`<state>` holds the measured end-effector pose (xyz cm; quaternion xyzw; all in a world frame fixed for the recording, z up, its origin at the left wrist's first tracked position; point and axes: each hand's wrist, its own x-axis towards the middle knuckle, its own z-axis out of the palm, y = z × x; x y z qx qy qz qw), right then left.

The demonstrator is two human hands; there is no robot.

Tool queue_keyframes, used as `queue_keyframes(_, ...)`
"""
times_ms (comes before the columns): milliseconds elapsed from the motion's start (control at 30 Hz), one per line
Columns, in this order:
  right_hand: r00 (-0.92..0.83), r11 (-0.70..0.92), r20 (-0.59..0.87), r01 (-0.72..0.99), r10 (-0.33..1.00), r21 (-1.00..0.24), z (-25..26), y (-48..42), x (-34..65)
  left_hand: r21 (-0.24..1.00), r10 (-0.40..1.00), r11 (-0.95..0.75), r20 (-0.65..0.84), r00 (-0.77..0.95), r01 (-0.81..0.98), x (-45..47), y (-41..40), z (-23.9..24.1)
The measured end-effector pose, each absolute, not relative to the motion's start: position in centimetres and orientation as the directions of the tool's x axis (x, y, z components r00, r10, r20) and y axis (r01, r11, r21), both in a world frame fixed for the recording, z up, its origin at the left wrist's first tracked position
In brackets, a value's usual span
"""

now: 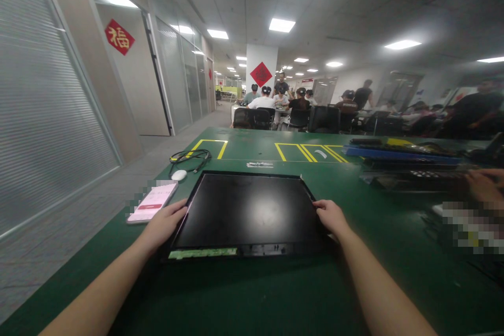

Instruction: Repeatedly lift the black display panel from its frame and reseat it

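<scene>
A flat black display panel (244, 212) lies face up between the two hands, in the middle of the near part of the green table (244, 299). Its long axis runs left to right across the person's front, and its short sides point away toward the far end of the room. The edge with a green strip (202, 253) faces the person, that strip filling its left part. I can't tell whether the panel rests on the tabletop or is raised a little.

The left hand (167, 220) pinches the left side edge, the right hand (331, 216) the right side edge; the fingers underneath are hidden.

I count one panel, one phone (155, 200) with a lit pink screen just beside the left hand, one white oval object (179, 175), one looped black cable (191, 157) and one curved white piece (321, 154). Some thin pale strips (260, 165) lie beyond the panel, too small to number. Yellow tape (214, 140) marks out shapes along the table's far side. To the right sits a long blue piece (401, 156) among blurred dark parts, and another person's hand (486, 186) shows at the edge.

Glass partitions (39, 89) line the left above a grey floor (59, 257). Two large red diamonds stand out, one on a door (137, 89), one on a white pillar (254, 55); several people sit beyond under bright ceiling lights (282, 25).
</scene>
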<state>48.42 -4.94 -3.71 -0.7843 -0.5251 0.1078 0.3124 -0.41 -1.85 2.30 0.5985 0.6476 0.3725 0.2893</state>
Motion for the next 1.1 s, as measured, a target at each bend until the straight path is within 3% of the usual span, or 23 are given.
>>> queue_keyframes(67,0.429,-0.253,0.160,0.752,0.889,-0.609,-3.7,-5.0,48.4,0.914,0.975,0.123,-0.038,-0.221,0.387,0.3,-2.7,3.4)
queue_keyframes(200,0.437,-0.265,0.126,0.723,0.891,-0.639,-3.7,-5.0,48.5,0.961,0.947,0.276,-0.269,-0.177,0.011,1.7,-4.1,4.5)
queue_keyframes(433,0.458,-0.280,0.086,0.670,0.885,-0.688,-3.4,-5.1,48.4,0.931,0.942,0.286,-0.316,-0.110,-0.229,2.3,-3.5,3.8)
queue_keyframes(667,0.447,-0.274,0.098,0.693,0.889,-0.667,-3.6,-5.0,48.5,0.903,0.936,0.315,-0.346,-0.061,-0.293,2.1,-3.1,3.1)
queue_keyframes(867,0.442,-0.297,0.044,0.670,0.896,-0.680,-3.9,-4.8,48.8,0.934,0.946,0.284,-0.310,-0.092,-0.217,1.9,-3.1,2.7)
queue_keyframes(1100,0.424,-0.246,0.084,0.663,0.902,-0.707,-4.3,-4.7,49.0,0.927,0.942,0.319,-0.333,-0.044,-0.196,2.2,-4.3,3.8)
